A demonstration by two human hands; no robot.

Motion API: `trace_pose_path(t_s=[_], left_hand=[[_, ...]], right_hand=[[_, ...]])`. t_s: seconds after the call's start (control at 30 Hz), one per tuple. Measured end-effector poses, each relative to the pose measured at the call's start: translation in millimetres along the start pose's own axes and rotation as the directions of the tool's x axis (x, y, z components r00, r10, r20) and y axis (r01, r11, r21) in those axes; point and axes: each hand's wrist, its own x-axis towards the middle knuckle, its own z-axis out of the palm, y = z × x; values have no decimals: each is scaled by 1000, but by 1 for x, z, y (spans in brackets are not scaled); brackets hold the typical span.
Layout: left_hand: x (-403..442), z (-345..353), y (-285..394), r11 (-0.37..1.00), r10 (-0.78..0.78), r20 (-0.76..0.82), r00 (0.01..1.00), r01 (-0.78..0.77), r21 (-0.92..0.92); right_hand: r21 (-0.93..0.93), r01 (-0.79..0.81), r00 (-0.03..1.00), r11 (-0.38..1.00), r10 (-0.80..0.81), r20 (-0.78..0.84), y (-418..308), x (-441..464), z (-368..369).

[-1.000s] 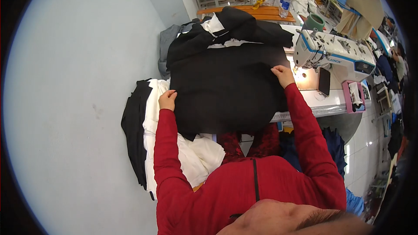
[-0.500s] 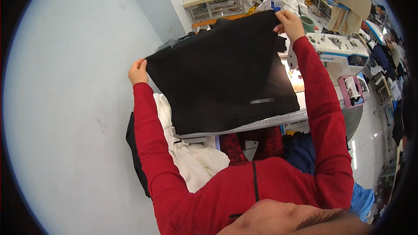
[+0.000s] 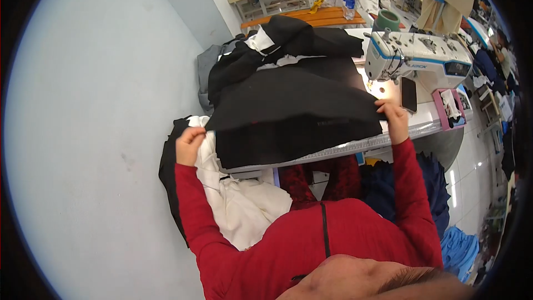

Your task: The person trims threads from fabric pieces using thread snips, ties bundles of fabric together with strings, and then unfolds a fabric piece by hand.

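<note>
A wide piece of black fabric (image 3: 288, 94) stretches between my two hands above the front of the sewing table. My left hand (image 3: 190, 145) is closed in a pinch on its left corner. At the opposite corner, the fingers of my right hand (image 3: 395, 121) are closed on the fabric too. Its near edge sags over another black layer (image 3: 294, 141) lying along the table's front edge (image 3: 333, 153). Behind it is a heap of black cloth (image 3: 291, 36) with white pieces showing. A white sewing machine (image 3: 411, 58) stands beyond my right hand, its lamp lit.
A dark phone (image 3: 408, 94) and a pink box (image 3: 449, 108) of scraps lie right of the needle area. White cloth (image 3: 250, 205) hangs at my left, against the wall side. Navy cloth (image 3: 422, 189) is at my right. Water bottles (image 3: 350, 3) stand on an orange bench (image 3: 322, 18).
Both hands have come down and toward me, lowering the raised black fabric toward the table. The cloth heap, phone and machine head behind it now show.
</note>
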Motion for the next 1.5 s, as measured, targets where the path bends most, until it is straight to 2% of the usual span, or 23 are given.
trace_pose_path(t_s=[0.07, 0.13, 0.27, 0.4, 0.5, 0.8, 0.83, 0.93, 1.07, 1.3, 1.5], left_hand=[[-19, 13, -24, 998, -60, -18, 998, 60, 16], [-31, 20, -32, 987, -54, -31, 998, 58, 149], [-44, 23, -48, 988, -125, -38, 991, 128, 83], [-53, 24, -54, 974, -185, -36, 982, 188, 123], [-61, 27, -48, 960, -244, -8, 970, 242, 143], [-77, 32, -41, 939, -255, -18, 967, 252, 236], [-78, 33, -40, 943, -205, -15, 979, 201, 264], [-79, 34, -42, 936, -189, 18, 982, 174, 305], [-77, 39, -33, 911, -226, 31, 974, 200, 360], [-78, 42, -34, 895, -241, 29, 970, 210, 393], [-79, 43, -36, 907, -185, 20, 983, 163, 389]], right_hand=[[-12, -71, 997, 997, 71, -42, 26, -24, 9], [-61, -84, 995, 995, 81, -62, 48, -39, 14], [13, -160, 981, 987, 161, -106, 63, -56, 21], [11, -189, 975, 982, 188, -114, 78, -64, 16], [3, -282, 950, 959, 280, -137, 88, -71, 10], [63, -292, 941, 954, 299, -160, 93, -81, 4], [73, -297, 939, 952, 305, -156, 93, -82, 3], [91, -287, 942, 954, 298, -154, 91, -85, 1], [22, -281, 948, 960, 281, -152, 92, -88, -2], [10, -303, 942, 953, 301, -151, 94, -89, -3], [12, -308, 935, 951, 305, -180, 94, -90, 1]])
